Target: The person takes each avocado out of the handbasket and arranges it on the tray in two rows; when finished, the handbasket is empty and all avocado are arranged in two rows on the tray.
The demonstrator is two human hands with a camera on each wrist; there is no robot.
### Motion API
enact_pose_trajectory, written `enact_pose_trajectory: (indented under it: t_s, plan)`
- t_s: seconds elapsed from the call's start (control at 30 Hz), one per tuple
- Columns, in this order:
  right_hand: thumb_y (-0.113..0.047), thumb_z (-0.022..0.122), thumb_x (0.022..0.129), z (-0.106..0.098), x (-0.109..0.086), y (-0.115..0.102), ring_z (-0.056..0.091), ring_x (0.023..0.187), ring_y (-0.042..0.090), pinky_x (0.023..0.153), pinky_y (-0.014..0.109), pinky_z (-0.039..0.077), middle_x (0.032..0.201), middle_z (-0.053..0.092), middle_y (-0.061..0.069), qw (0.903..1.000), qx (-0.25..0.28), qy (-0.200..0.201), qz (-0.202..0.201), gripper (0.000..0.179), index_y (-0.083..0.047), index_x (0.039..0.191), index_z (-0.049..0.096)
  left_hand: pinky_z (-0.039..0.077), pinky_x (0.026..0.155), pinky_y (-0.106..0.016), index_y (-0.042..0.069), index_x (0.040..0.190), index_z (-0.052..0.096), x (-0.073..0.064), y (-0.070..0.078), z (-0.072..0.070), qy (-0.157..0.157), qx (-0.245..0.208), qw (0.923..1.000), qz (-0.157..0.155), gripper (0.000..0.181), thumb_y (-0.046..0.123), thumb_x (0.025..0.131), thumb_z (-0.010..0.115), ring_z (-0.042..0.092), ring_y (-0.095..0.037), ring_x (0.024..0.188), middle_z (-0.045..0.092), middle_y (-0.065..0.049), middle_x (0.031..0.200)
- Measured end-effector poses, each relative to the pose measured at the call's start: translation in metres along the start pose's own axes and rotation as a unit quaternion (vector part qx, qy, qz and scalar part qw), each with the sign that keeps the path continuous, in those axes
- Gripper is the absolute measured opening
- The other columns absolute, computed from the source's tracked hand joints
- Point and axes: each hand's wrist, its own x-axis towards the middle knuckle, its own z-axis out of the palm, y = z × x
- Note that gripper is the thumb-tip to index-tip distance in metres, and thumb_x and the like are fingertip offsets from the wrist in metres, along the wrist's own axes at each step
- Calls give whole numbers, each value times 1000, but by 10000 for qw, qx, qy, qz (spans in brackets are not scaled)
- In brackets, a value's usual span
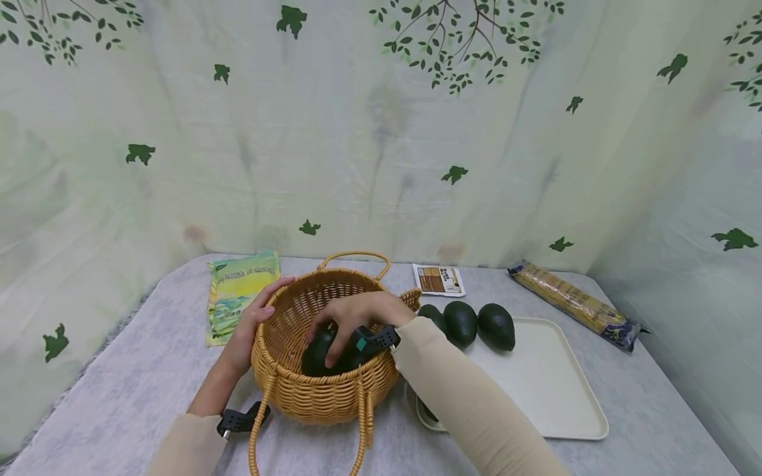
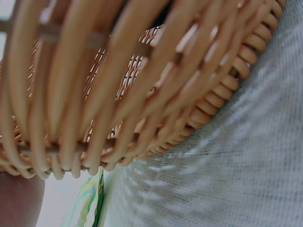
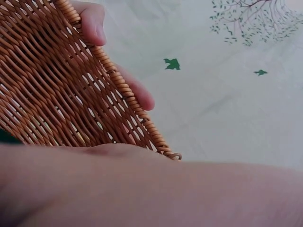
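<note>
A round wicker basket [image 1: 318, 400] stands tilted toward me, its handles spread to front and back. At its left rim my left hand [image 1: 247, 330] holds the edge, with fingertips [image 3: 142, 94] showing over the rim in the right wrist view. My right hand [image 1: 354, 317] reaches down inside the basket, fingers curled round a dark green avocado [image 1: 315, 354]. Another dark avocado shape [image 1: 352, 354] lies beside it, partly under the hand. In the left wrist view the basket's woven wall [image 2: 94, 94] fills most of the picture.
Right of the basket lies a cream tray [image 1: 553, 383], with several avocados [image 1: 497, 327] along its far left side, partly behind my right sleeve. A yellow-green packet [image 1: 241, 284] lies at the left. Behind are a small brown-and-white packet [image 1: 439, 280] and a long pasta bag [image 1: 574, 304].
</note>
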Motion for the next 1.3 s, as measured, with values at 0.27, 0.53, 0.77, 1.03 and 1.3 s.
enact_pose_trajectory:
  t_s: [0.27,0.53,0.77,1.03,1.3]
  plan:
    - [-28,82,86,0,-3,-3,56,107,8,88,23,49,129,60,-5,9992,152,366,-36,55,-17,137,64,46,103,-30,13,161,33,0,0,0,-27,-56,10000,-45,56,24,106,24,36,-33,142,34,-4,158]
    - [-33,78,90,-2,-11,-5,56,116,5,96,25,48,137,59,-8,9954,26,910,-302,53,-25,140,62,47,102,-29,14,161,32,0,-1,1,-96,-60,9999,-55,56,25,107,24,37,-31,143,33,-6,160]
    - [-33,76,91,-4,-24,-11,57,116,5,95,27,50,140,58,-10,9893,151,1290,-665,50,-29,140,62,47,101,-25,14,161,31,0,-2,-1,-149,-232,9996,-52,56,28,108,25,41,-20,140,34,-1,158]
    - [-30,74,92,-4,-34,-18,54,123,6,97,28,50,147,52,-7,9823,550,1531,-933,54,-27,143,57,47,101,-24,13,161,31,0,-3,-2,-170,-351,9992,92,55,26,108,25,46,-11,135,37,0,155]
    - [-33,71,92,3,-49,-15,53,124,9,98,34,48,142,53,-12,9728,726,1988,-943,53,-32,143,57,46,104,-26,13,160,33,0,-3,-2,-99,-282,9996,14,55,27,108,26,43,-21,139,36,-2,156]
